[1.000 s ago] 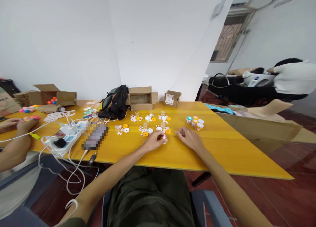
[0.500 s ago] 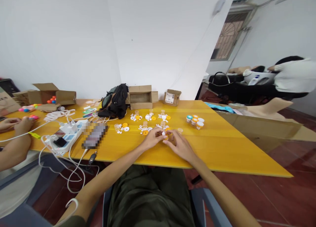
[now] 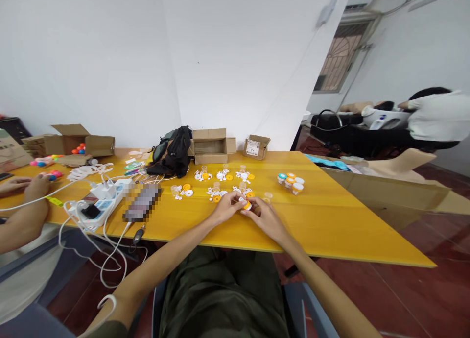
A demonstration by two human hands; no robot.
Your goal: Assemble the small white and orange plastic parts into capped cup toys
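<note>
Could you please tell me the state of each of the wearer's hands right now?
Left hand: closed, holding an orange-and-white piece.
Right hand: closed, fingers on the same orange-and-white piece.

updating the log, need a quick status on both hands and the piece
Left hand and right hand both on small orange-and-white piece, partly hidden. Clear cup just beyond right hand. Lidded cups farther right, untouched.

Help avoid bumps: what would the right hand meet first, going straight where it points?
Past the orange piece at its fingertips, the right hand would likely meet the left hand; depth is unclear.
</note>
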